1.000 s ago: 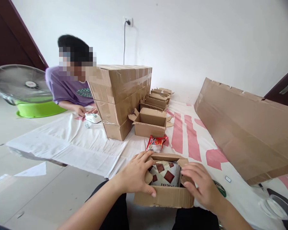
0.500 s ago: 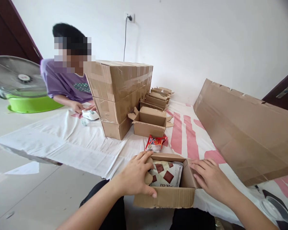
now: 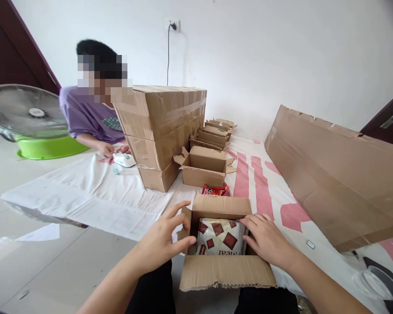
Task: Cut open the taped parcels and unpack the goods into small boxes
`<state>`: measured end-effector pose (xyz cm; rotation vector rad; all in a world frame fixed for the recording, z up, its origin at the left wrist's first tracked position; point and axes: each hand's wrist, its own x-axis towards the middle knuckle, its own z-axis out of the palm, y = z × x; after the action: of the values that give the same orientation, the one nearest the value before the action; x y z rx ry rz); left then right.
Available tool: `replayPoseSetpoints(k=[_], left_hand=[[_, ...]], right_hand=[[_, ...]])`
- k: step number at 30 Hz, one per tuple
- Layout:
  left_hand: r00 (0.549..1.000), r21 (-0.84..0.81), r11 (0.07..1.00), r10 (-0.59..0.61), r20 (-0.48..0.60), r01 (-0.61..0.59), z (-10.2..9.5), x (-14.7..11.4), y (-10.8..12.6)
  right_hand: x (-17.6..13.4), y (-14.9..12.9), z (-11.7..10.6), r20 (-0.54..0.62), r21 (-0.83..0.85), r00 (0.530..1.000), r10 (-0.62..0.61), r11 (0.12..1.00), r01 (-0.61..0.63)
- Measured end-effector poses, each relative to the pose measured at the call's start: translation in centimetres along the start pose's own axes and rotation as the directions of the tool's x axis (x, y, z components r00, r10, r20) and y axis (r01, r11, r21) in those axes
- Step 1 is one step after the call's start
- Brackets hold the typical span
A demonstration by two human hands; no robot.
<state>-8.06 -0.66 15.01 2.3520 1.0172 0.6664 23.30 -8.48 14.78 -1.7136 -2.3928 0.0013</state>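
An open cardboard box [image 3: 227, 272] rests before me at the near table edge, over my knees, its front flap hanging outward and its back flap raised. Inside lies a cream bag with dark red squares [image 3: 221, 235], printed with letters that read "Meal" upside down. At the box's left side is my left hand [image 3: 165, 237], fingers spread, thumb reaching over the rim. My right hand [image 3: 270, 237] lies over the right wall with its fingers extended, fingertips by the bag's right edge. Just behind the box is a red packet [image 3: 215, 190], partly hidden.
Behind stand another open carton [image 3: 203, 176] and several more in a row. Taped boxes [image 3: 170, 113] are stacked at left. A person in purple [image 3: 88, 113] handles a white object [image 3: 124, 159] there. A large cardboard sheet [image 3: 334, 174] leans at right. A fan [image 3: 36, 111] is far left.
My left hand has shifted left, loosening from the box's side. My right hand has moved left, over the right wall towards the bag. The back flap now stands higher, covering more of the red packet.
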Motion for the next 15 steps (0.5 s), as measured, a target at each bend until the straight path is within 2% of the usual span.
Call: replayPoseSetpoints(k=[4, 6, 8, 10, 11, 13, 15], left_hand=[[0.992, 0.04, 0.993, -0.109, -0.06, 0.111, -0.1, -2.0, -2.9], [0.983, 0.024, 0.992, -0.121, -0.135, 0.125, -0.1, -2.4, -3.2], [0.959, 0.02, 0.996, -0.083, -0.272, 0.091, 0.0, -2.3, -2.4], [0.937, 0.077, 0.997, 0.035, -0.348, -0.008, 0.0, -1.9, -1.0], [0.939, 0.123, 0.99, 0.109, -0.326, -0.072, 0.1, -1.6, -0.2], [0.962, 0.199, 0.966, 0.203, -0.183, -0.166, 0.3, -1.1, 1.0], [0.984, 0.239, 0.958, 0.173, -0.036, -0.16, 0.5, -0.8, 1.5]], right_hand=[[0.2, 0.1, 0.7, 0.033, 0.021, 0.999, 0.037, 0.999, -0.037], [0.3, 0.2, 0.6, 0.061, 0.043, 0.997, 0.051, 0.998, -0.054], [0.5, 0.1, 0.5, 0.081, 0.061, 0.994, 0.069, 0.995, -0.074], [0.6, 0.0, 0.3, 0.09, 0.078, 0.992, 0.087, 0.993, -0.094], [0.7, -0.1, 0.3, 0.092, 0.088, 0.991, 0.094, 0.991, -0.102], [0.7, -0.2, 0.3, 0.091, 0.104, 0.99, 0.105, 0.988, -0.114], [0.6, -0.2, 0.3, 0.08, 0.115, 0.991, 0.107, 0.987, -0.116]])
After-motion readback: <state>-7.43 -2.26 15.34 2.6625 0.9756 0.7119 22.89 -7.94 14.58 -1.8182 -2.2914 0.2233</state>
